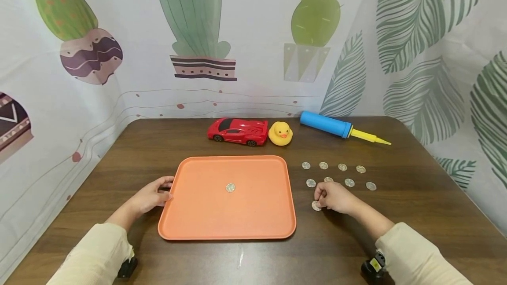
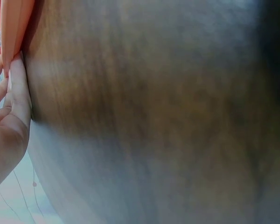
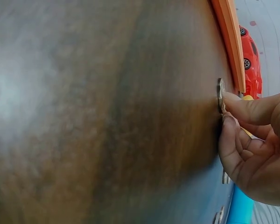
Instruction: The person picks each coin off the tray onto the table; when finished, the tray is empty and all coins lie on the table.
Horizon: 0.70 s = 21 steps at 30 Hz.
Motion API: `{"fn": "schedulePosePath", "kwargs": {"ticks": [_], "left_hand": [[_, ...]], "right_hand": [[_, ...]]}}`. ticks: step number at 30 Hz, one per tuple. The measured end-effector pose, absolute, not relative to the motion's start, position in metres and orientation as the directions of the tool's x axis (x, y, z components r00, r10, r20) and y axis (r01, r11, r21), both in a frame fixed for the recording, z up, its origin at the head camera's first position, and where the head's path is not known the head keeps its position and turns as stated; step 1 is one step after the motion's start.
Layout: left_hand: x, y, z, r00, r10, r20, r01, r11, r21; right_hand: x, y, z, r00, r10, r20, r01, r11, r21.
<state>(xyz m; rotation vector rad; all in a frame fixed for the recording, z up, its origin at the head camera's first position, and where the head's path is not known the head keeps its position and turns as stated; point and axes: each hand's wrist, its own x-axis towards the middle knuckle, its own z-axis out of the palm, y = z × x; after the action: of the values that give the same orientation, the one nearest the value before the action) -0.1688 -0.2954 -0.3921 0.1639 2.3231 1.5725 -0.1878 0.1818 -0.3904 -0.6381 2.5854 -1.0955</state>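
Note:
In the head view, an orange tray (image 1: pixel 253 223) lies flat on the brown table, with one coin (image 1: pixel 230 188) near its middle. My left hand (image 1: pixel 150 196) holds the tray's left rim, its thumb and fingers at the edge; the left wrist view shows the fingers (image 2: pixel 19 88) against that rim. To the right of the tray, my right hand (image 1: pixel 336 197) pinches a silvery coin (image 1: pixel 316 206) between thumb and fingers. Seen from the right wrist, this coin (image 3: pixel 220 95) stands on edge at the fingertips. Several more coins (image 1: pixel 342 167) lie in two rows beyond that hand, one partly hidden by it.
A red toy car (image 1: pixel 238 132) and a yellow rubber duck (image 1: pixel 280 133) stand side by side behind the tray. At the back right lies a blue and yellow hand pump (image 1: pixel 326 124). A printed cloth (image 1: pixel 253 91) hangs behind the table's far edge.

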Motion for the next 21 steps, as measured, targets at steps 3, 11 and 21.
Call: {"fn": "schedulePosePath", "kwargs": {"ticks": [3,11,21], "left_hand": [[-0.1692,-0.295,-0.3915,-0.938,0.279,-0.207,-0.087,0.386,0.918],[-0.1705,-0.2939,-0.3917,-0.936,0.289,-0.201,-0.08,0.381,0.921],[-0.1684,-0.2952,-0.3923,-0.942,0.278,-0.19,-0.08,0.366,0.927]], "right_hand": [[-0.1867,0.1808,-0.3888,-0.876,-0.477,-0.073,-0.291,0.642,-0.709],[-0.1851,0.1836,-0.3879,-0.888,-0.442,-0.127,-0.197,0.614,-0.764],[-0.187,0.1776,-0.3809,-0.873,-0.475,-0.111,-0.163,0.499,-0.851]]}}
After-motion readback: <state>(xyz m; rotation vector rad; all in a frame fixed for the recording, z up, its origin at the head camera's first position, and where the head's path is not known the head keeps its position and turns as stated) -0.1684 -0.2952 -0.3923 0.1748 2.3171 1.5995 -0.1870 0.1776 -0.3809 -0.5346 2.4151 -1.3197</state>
